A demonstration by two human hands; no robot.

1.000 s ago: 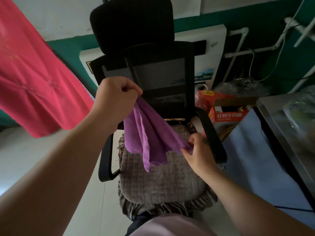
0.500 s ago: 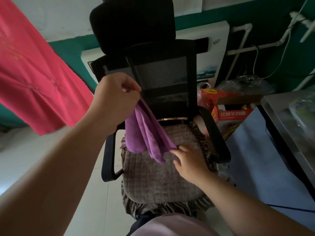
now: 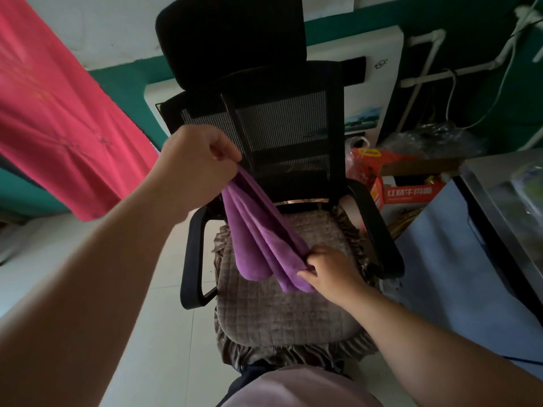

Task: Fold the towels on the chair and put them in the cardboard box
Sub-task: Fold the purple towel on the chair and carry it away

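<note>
A: Towel position?
B: I see the purple towel point(image 3: 258, 236) at frame centre, hanging above the chair point(image 3: 282, 304) seat.
A: Fingers?
B: Left hand point(image 3: 197, 168) pinches its upper end; right hand point(image 3: 329, 268) pinches its lower edge.

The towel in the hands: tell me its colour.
Purple, plain; the towel shows best in the head view.

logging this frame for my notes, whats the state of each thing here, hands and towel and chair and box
left hand: raised, pinching the towel's upper end
right hand: low, gripping the towel's lower edge
purple towel: held off the seat, hanging in loose folds, not yet folded flat
chair: seat cushion bare of towels
cardboard box: open, beside the chair
</note>
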